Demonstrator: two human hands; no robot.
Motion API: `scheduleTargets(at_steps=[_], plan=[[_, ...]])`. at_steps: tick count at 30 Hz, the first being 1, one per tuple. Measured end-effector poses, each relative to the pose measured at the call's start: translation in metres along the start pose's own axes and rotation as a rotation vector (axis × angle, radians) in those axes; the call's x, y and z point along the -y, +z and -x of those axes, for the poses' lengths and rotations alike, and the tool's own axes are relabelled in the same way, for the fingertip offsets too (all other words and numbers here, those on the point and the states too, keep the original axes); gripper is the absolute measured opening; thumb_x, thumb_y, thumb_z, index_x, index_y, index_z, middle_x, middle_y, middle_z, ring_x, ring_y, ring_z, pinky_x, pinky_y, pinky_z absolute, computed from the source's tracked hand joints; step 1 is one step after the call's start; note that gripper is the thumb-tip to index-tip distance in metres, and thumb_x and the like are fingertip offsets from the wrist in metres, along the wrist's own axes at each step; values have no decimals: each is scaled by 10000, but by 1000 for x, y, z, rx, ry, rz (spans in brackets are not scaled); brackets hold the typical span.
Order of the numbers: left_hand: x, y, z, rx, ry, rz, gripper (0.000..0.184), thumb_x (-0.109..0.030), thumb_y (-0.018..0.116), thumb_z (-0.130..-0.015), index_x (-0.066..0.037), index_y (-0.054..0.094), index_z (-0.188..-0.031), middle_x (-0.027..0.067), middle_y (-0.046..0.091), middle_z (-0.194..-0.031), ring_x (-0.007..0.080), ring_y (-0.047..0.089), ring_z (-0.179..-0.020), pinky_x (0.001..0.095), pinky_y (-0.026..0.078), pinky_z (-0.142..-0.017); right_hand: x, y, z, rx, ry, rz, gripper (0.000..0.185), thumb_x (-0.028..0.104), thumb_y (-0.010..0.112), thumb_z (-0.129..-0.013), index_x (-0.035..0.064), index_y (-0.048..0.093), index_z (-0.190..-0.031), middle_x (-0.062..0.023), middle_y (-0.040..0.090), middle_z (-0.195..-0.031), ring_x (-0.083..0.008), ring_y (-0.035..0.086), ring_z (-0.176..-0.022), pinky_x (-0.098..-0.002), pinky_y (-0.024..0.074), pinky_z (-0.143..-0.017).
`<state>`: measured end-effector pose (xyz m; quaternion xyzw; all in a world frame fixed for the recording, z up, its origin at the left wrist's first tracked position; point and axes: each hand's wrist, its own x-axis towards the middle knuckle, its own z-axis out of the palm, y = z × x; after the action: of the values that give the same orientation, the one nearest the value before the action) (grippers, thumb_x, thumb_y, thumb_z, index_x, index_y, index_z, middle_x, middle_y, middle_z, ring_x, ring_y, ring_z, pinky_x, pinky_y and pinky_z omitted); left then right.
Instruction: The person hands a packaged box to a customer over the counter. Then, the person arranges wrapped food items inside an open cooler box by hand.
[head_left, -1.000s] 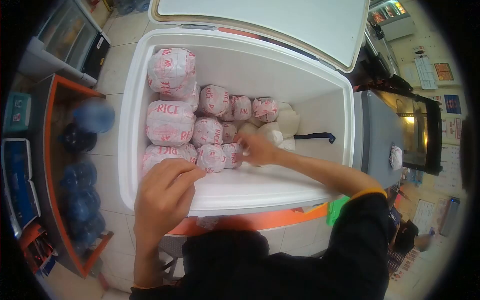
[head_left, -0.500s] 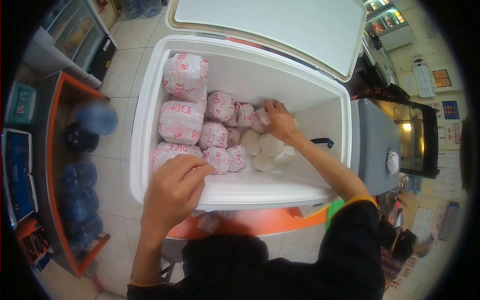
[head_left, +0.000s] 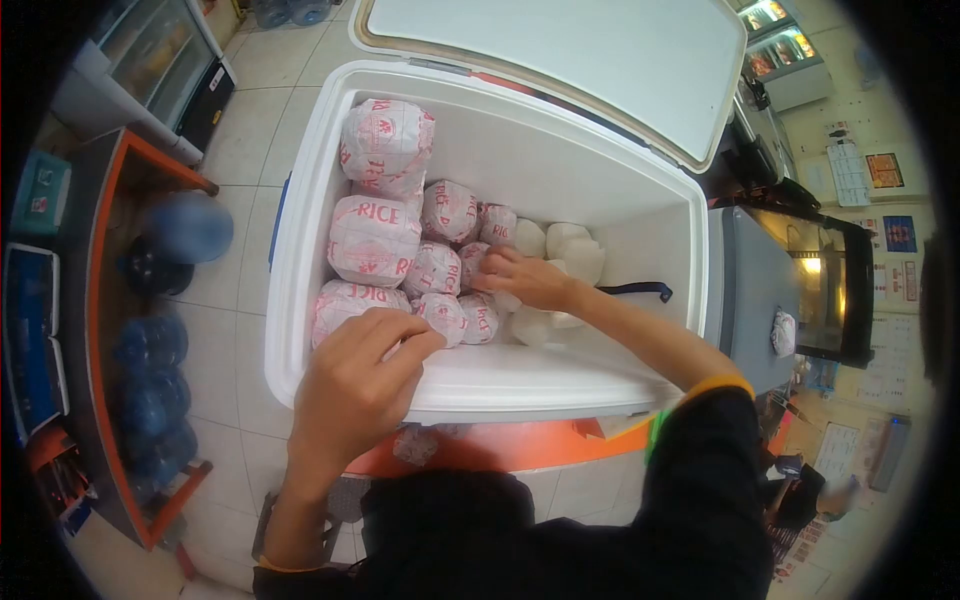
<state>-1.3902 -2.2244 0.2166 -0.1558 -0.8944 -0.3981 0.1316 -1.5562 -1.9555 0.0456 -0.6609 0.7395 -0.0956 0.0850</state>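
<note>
A white cooler box [head_left: 480, 393] stands open before me, packed on its left side with paper-wrapped rice packs [head_left: 374, 240] printed "RICE" in red. Smaller wrapped packs fill the middle, beside several plain white round bundles [head_left: 575, 250]. My right hand [head_left: 525, 280] reaches into the box, its fingers bent around a small wrapped rice pack [head_left: 473, 266] and partly covering it. At the near left rim, my left hand [head_left: 360, 375] is curled with fingers and thumb drawn together, close to a small wrapped pack [head_left: 440, 318]. Nothing shows in it.
The raised lid [head_left: 560, 60] leans back beyond the box. A dark strap [head_left: 640, 291] lies inside at right. An orange surface [head_left: 490, 447] is under the near side. Left are a shelf [head_left: 105, 330] and blue water jugs [head_left: 155, 400]; right is a grey box [head_left: 755, 295].
My right hand has moved left and toward me, from a wrapped pack near the back to one in the middle. White bundles now show where it was. My left hand keeps its pose.
</note>
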Motion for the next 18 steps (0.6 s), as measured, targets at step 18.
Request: scheduleTargets(at_steps=[18], plan=[[-1,2,-1,40,30,-55,241,35,596,-656,-18,640,-887,104,615,-885,276,613,-834,370,510,-730,43,25,-30,-322,976,-410,519,328,693,-833,65,456,-1213,-193,579,-1064,-262,608,-884,-372,491,-738]])
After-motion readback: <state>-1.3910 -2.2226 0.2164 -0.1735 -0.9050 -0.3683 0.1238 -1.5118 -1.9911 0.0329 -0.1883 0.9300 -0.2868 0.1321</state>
